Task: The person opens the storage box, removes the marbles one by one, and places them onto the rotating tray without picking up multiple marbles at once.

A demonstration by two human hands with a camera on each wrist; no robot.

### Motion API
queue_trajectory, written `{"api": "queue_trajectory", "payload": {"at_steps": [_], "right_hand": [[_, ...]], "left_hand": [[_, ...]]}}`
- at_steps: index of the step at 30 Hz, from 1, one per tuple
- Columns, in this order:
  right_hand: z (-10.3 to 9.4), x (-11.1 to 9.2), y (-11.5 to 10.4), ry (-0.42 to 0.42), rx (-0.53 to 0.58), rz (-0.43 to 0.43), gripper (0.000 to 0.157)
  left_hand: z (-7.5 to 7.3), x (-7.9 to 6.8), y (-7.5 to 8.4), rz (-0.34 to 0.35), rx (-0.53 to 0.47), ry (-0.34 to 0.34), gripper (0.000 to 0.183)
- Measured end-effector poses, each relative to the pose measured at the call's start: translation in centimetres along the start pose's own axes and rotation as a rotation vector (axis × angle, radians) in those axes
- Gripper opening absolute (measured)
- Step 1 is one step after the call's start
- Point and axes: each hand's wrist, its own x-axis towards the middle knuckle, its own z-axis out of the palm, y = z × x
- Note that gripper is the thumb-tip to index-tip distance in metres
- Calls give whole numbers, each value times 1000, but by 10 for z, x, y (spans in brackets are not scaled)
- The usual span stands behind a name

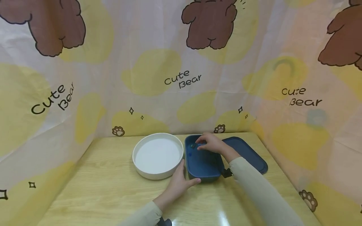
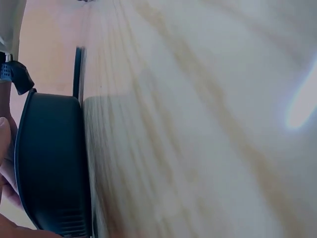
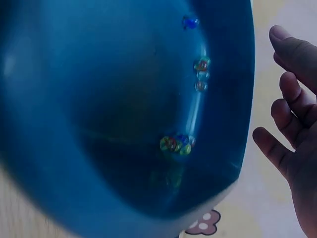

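A deep blue plastic box (image 1: pixel 205 166) stands on the table with its top uncovered. Small glass marbles (image 3: pixel 177 144) of several colours lie inside along one wall, and a single blue marble (image 3: pixel 190 22) sits apart from them. My left hand (image 1: pixel 178 181) is spread around the box's near left corner, the thumb along the front wall and the fingers beside the left wall. Over the far part of the box hovers my right hand (image 1: pixel 211 143), fingers loosely bent; in the right wrist view nothing shows between its fingers.
Close by the box's left side stands a round white tray (image 1: pixel 158 154) with a low rim. A dark blue lid (image 1: pixel 246 154) lies flat to the right, partly behind the right forearm. Printed cloth (image 1: pixel 181 103) walls the wooden table (image 1: pixel 104 175) at back and sides.
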Motion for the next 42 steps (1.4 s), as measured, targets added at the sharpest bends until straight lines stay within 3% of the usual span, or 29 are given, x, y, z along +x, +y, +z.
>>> {"api": "queue_trajectory", "payload": {"at_steps": [3,10,17,21,32,42], "right_hand": [[2,6,-1,-25,13,-7,29],[-1,14,-1,-49,65,24,27],[-1,28,-4,-78,118,64,31],[9,39,3,-59,101,40,29],[39,42,15,-67,87,95,22],[56,53,20,-90,69,122,18]], "left_hand": [[1,-2,-2,-25,20,6,116],[5,3,-3,54,-30,-1,104],[5,3,-2,-47,-20,33,112],[3,5,-2,-51,-23,42,111],[9,6,0,-103,-41,63,108],[10,5,1,-74,-59,55,106]]}}
